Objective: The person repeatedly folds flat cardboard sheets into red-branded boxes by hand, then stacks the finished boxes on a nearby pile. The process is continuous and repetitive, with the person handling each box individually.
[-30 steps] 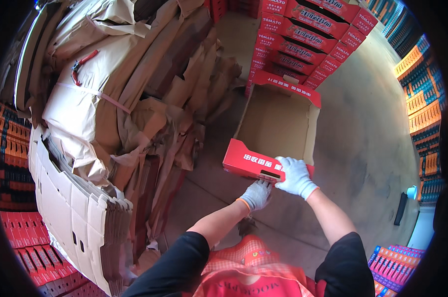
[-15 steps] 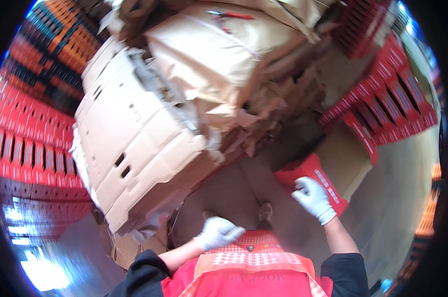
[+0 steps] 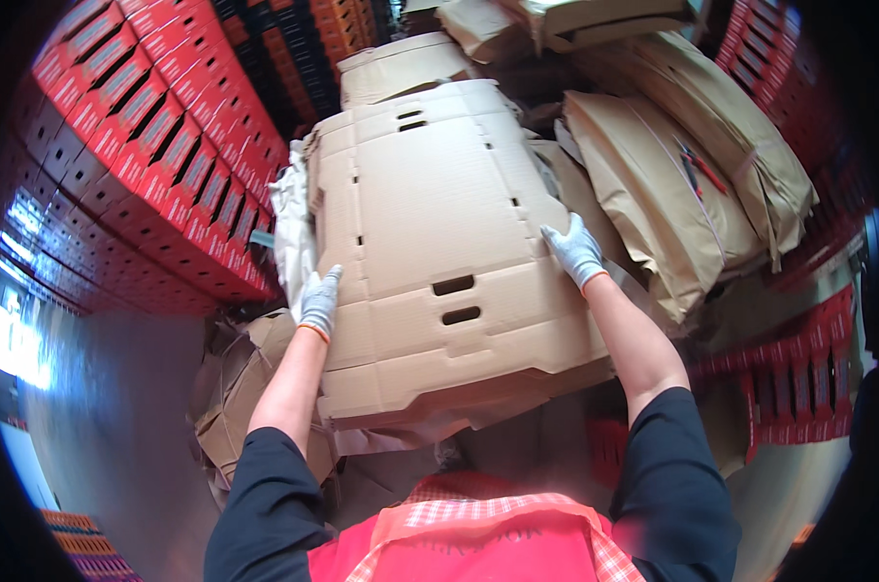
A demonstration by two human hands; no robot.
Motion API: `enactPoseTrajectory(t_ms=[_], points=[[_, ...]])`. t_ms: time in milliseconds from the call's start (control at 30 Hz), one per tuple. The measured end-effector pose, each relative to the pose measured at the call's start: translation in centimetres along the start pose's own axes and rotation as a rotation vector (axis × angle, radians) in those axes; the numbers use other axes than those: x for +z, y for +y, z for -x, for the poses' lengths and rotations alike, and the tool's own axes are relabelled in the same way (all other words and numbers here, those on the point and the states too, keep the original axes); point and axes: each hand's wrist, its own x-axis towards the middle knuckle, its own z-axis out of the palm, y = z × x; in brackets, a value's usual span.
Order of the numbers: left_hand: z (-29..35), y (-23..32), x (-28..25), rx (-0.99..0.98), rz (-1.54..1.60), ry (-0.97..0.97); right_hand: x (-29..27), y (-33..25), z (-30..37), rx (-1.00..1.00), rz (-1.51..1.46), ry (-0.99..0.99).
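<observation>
White-gloved left hand (image 3: 320, 305) and right hand (image 3: 576, 252) have moved onto the stack of flat, slotted brown cardboard sheets (image 3: 432, 209), which lies directly ahead. Each hand contacts one side edge; whether either grip pinches a sheet cannot be told. At right, a red-handled tool (image 3: 712, 177) rests on a brown paper-wrapped bundle (image 3: 641, 184). Stacked red cardboard boxes (image 3: 158, 160) stand at left.

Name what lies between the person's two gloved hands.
In the head view, flat brown cardboard with cut slots spans the stretch between the left hand and the right hand.
</observation>
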Motion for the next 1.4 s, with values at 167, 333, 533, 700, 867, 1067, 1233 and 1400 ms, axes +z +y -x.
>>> enactPoseTrajectory(t_ms=[167,333,533,700,867,1067,1233,1400], points=[[2.5,-0.4,-3.0,-0.128,0.763,-0.176,-3.0,0.1,2.5,-0.139,-0.026,-0.119],[4.5,0.0,-7.3,-0.252,0.965,-0.238,-8.9,1.5,3.1,0.215,-0.558,-0.421],[7.8,4.6,-5.9,-0.231,0.964,-0.547,-9.8,-0.6,4.2,0.204,-0.832,-0.612],[12.3,13.3,9.9,0.444,-0.577,0.464,0.2,-8.1,12.1,-0.426,0.083,-0.225],[11.8,11.0,8.6,0.594,0.051,0.201,1.1,-6.4,9.9,-1.056,-0.072,-0.052],[14.4,7.2,-7.2,1.253,-0.730,-0.117,-12.6,1.0,3.9,-1.463,0.363,0.089],[14.8,15.3,-4.8,1.009,-0.621,-0.337,-11.3,-3.9,6.5,-1.320,0.094,-0.288],[17.2,19.2,-5.9,1.099,-0.403,-0.015,-13.5,-7.4,8.3,-1.344,-0.277,0.135]])
